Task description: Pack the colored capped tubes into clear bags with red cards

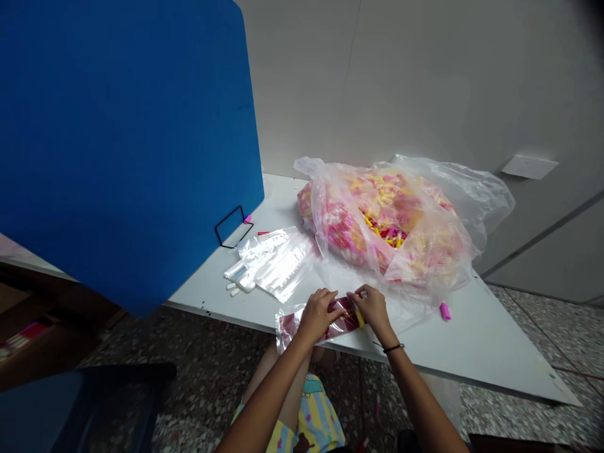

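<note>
A clear-fronted plastic pouch with a dark red back (289,327) lies along the table's front edge. My left hand (319,314) rests on the middle of it, thumb and fingers bent around its upper part. At the pouch's right end, my right hand (374,308) is closed in a pinch. A small yellow plastic piece (360,317) shows just beneath those fingertips, against the pouch; its exact kind is too small to make out. Behind both hands sits a big translucent bag (349,248) filled with small pink, red, yellow and white pieces, its mouth partly open.
Several clear flat pouches (287,264) are spread left on the white table (491,352). Two white pieces (233,289) lie beside them, and a pink piece (445,311) lies right. A blue board (141,138) stands at left, near a black wire stand (229,217).
</note>
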Demonstrator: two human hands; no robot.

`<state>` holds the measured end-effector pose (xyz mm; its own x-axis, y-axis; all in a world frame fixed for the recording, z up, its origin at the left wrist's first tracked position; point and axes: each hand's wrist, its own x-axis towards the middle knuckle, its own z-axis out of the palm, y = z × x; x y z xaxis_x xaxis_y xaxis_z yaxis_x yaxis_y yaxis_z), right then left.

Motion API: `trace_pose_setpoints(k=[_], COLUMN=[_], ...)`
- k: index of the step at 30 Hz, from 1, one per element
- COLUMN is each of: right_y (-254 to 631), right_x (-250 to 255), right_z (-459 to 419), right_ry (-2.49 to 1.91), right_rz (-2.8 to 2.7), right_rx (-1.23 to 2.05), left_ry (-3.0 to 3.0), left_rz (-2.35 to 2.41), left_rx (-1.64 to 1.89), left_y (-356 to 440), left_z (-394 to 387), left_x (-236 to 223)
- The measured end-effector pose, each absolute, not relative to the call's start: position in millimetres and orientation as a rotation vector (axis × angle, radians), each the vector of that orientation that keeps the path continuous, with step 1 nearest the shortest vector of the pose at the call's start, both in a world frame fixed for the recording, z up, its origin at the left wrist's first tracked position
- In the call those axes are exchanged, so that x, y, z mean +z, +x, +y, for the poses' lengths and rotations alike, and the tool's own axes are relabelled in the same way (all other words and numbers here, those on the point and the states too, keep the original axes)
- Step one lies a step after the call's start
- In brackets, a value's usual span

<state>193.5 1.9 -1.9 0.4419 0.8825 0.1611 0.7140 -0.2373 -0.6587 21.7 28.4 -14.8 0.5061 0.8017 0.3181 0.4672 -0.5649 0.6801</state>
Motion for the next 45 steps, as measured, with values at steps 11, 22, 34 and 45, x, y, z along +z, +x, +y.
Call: trace_pose_setpoints(k=[11,22,34,45], right_y=[190,179,189,191], right_x=[-3,-10,-6,-15], right_z=[3,2,-7,-7], right_ry=[-2.034,-2.062,-1.997,-1.866], right_rz=[-1.272,-1.324,-1.286,-1.247], right_rx=[0.325,0.314,0.419,0.705], left_ry=[2.237,2.361,2.566,2.416], left_rz=[1.032,1.12,1.241,1.019], left_rx=[0.847,0.776,0.619,0.647], left_y=[22,21,24,40], left_z=[29,24,1,-4], left_x=[-15,-11,2,-14])
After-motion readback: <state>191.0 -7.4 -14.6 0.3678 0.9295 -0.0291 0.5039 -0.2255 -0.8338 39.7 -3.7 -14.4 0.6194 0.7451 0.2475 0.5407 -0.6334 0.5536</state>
